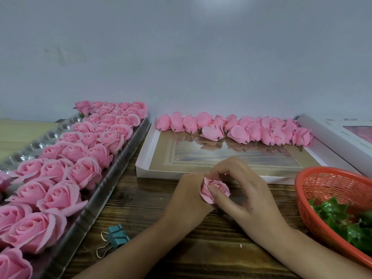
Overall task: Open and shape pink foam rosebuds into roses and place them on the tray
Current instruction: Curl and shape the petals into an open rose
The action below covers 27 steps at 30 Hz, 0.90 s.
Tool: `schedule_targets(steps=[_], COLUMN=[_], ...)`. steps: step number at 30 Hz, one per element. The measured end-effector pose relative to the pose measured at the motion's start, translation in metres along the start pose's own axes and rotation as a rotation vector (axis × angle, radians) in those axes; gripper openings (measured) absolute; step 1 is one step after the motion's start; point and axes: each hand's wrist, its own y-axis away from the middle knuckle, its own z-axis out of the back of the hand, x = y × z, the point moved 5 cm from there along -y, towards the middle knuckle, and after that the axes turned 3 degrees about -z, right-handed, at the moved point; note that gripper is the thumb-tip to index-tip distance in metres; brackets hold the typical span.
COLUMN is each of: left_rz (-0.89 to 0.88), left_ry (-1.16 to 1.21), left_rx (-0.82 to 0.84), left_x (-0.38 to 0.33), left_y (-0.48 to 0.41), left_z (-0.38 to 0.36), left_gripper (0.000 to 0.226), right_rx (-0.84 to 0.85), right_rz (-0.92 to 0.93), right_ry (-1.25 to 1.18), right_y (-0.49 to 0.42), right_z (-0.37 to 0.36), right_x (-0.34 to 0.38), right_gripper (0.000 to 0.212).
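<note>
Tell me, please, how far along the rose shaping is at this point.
Done: rows of opened roses fill much of the tray. In hand: the left hand and right hand pinch one partly opened rose. Left: a row of closed rosebuds waits in the white box.

Above the desk (141, 208), both forearms (130, 250) are bare to the frame's lower edge. The left grip (187, 196) and right grip (247, 194) are bare as well, with short, plain nails. A small dark mole (250, 208) marks the back of the right grip.
</note>
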Motion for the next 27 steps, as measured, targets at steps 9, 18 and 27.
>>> schedule_targets(steps=[9, 18, 27], left_rz=[-0.043, -0.063, -0.067], left_ry=[-0.003, -0.083, -0.032], left_rx=[-0.028, -0.038, -0.021], left_x=[0.0036, 0.0055, 0.0032], left_y=[-0.0048, -0.0038, -0.0051], left_z=[-0.0038, -0.0032, -0.0055], left_gripper=[0.004, 0.041, 0.022], right_rx=[-0.002, -0.054, -0.062], right_rz=[-0.012, 0.064, 0.034], right_ry=[0.005, 0.129, 0.303], right_y=[0.0019, 0.0025, 0.0029], right_z=[-0.0006, -0.0009, 0.0023], right_x=[0.0005, 0.0054, 0.0089], right_gripper=[0.01, 0.011, 0.017])
